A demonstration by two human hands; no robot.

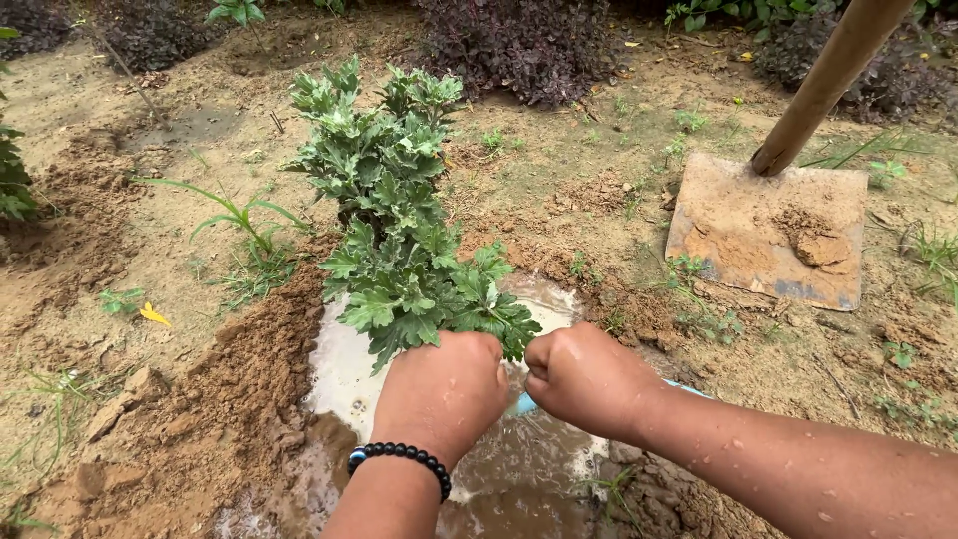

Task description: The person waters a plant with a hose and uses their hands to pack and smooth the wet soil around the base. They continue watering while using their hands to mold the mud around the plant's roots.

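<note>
The left hand point(444, 389), beaded bracelet point(401, 460) at the wrist, is fisted around the base of a leafy green plant point(399, 230), holding it upright over a water-filled hole point(479, 439). The right hand point(587, 377) is clenched around a light-blue object point(526, 402), mostly hidden. A soil-caked spade point(773, 230) lies well apart on the earth.

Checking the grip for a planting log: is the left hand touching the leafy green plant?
Touching. The head view shows the left hand closed around the base of the leafy green plant, with leaves spilling over its knuckles.
</note>
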